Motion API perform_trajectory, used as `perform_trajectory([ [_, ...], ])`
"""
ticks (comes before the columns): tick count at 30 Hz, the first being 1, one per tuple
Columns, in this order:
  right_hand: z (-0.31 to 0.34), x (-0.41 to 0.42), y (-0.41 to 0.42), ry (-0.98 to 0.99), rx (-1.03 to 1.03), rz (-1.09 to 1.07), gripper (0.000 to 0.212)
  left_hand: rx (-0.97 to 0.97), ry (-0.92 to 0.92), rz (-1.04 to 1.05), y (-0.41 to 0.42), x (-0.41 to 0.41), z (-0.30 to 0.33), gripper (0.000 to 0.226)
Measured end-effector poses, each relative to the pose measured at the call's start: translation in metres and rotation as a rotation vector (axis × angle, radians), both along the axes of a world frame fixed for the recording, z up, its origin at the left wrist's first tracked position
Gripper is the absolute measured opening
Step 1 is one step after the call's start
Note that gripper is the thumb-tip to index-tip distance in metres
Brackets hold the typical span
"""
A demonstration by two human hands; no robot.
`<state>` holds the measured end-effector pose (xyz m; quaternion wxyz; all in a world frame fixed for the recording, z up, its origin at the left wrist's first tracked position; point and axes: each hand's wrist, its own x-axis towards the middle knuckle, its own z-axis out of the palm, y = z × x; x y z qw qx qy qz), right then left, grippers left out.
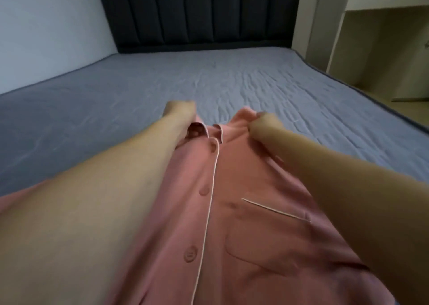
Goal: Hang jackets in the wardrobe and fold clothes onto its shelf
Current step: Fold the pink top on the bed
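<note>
left arm: showing bare from upper forearm to wrist, no sleeve showing
right arm: showing bare too, edges blurring
left hand (180, 111): wearing no glove, ring or watch that is showing
right hand (263, 125): wearing no glove, blurring, details not telling

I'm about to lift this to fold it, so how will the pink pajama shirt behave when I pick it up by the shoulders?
The pink pajama shirt will probably hang limp: it already creases around both hands gripping its shoulders, left hand and right hand. It looks thin, so likely light. Buttoned, its front should stay together.
</note>
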<state>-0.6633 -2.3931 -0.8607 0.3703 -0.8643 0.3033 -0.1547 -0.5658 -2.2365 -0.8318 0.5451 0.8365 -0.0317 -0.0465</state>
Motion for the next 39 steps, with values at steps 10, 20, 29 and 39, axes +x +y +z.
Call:
perform_trajectory([
  [10, -0.044, -0.004, -0.003, 0.034, -0.565, -0.149, 0.042, 0.728, -0.401, -0.491, -0.001, -0.024, -0.092, 0.061],
  [20, -0.059, -0.139, 0.104, 0.348, -0.465, 0.318, 0.066, 0.975, -0.303, -0.551, 0.129, -0.152, -0.097, 0.06],
  [29, -0.049, -0.253, 0.182, 0.434, -0.252, 0.215, 0.062, 0.644, -0.514, -0.415, 0.193, -0.237, -0.09, 0.056],
  [39, -0.013, -0.352, 0.219, 0.247, 0.251, -0.641, 0.076, -0.825, 0.685, -0.158, 0.24, -0.293, -0.051, 0.022],
])
